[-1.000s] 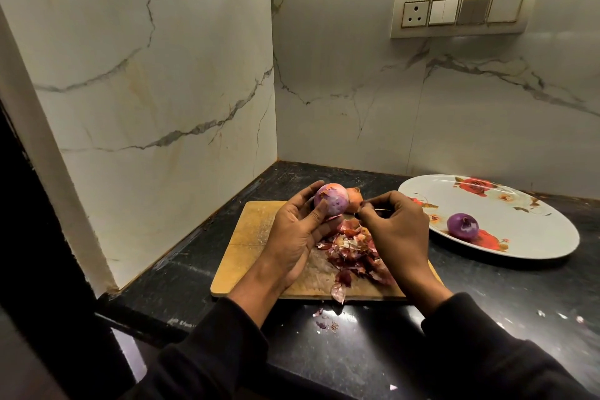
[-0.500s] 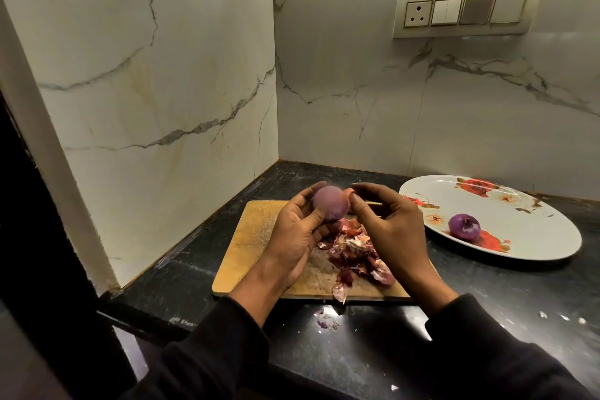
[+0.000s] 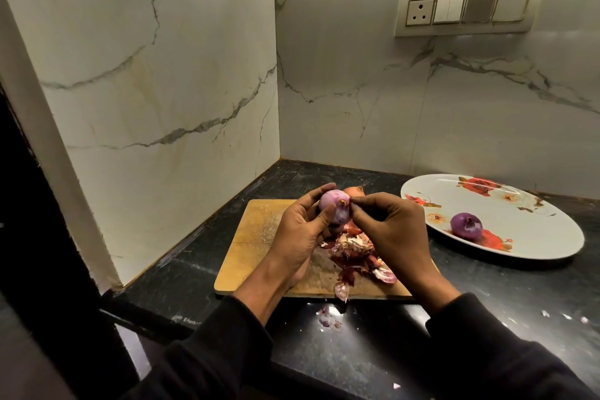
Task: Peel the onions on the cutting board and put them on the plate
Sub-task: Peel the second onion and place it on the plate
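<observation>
The left hand [image 3: 300, 230] holds a mostly peeled purple onion [image 3: 335, 208] above the far part of the wooden cutting board [image 3: 259, 237], its fingers curled round the onion's left side and its thumb pressed on the near side. The right hand [image 3: 394, 230] meets the onion from the right; its thumb and forefinger are pinched together at the onion's tip, on a scrap of skin or root, though what exactly they grip is too small to tell. Just behind the held onion, an orange-brown unpeeled onion [image 3: 354, 191] peeks out, mostly hidden by the hands.

A heap of red and pale onion skins [image 3: 355, 256] lies on the board under the hands, reaching to its near edge. A few small scraps [image 3: 328, 318] lie on the dark desk [image 3: 487, 302] just in front of the board.

To the right, apart from the board, a white oval plate [image 3: 535, 230] with red flower prints sits on the desk. One peeled purple onion [image 3: 466, 224] rests on the plate's near left part.

Marble walls meet in the corner behind, and a switch panel [image 3: 467, 11] is fixed on the far wall above the plate.
</observation>
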Motion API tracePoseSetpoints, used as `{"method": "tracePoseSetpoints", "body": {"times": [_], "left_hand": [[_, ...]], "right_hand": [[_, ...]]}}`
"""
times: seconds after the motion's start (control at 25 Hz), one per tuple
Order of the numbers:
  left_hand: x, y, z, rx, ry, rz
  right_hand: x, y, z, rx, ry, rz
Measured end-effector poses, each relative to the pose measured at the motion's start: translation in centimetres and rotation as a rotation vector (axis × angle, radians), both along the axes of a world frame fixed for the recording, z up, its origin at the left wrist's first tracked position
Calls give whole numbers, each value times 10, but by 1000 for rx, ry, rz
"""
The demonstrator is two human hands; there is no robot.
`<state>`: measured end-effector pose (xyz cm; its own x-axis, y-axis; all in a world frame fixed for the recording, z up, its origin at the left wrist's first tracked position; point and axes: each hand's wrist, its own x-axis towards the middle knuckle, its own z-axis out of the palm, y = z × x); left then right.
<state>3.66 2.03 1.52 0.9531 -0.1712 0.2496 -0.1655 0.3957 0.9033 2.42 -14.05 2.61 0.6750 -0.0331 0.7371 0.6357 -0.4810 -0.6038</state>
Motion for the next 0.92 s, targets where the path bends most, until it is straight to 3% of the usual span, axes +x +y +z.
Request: {"method": "tracePoseSetpoints", "body": {"times": [0.24,0.64,0.92], "left_hand": [[3,2,-2,-6,19,-6],[2,-1,-5,65,-21,-10],[6,1,-5,27,-16,13]], "right_hand": [[5,-10,2,-8,23,67],[5,-11,0,-75,-36,-19],[4,-12,1,-19,76,133]]}}
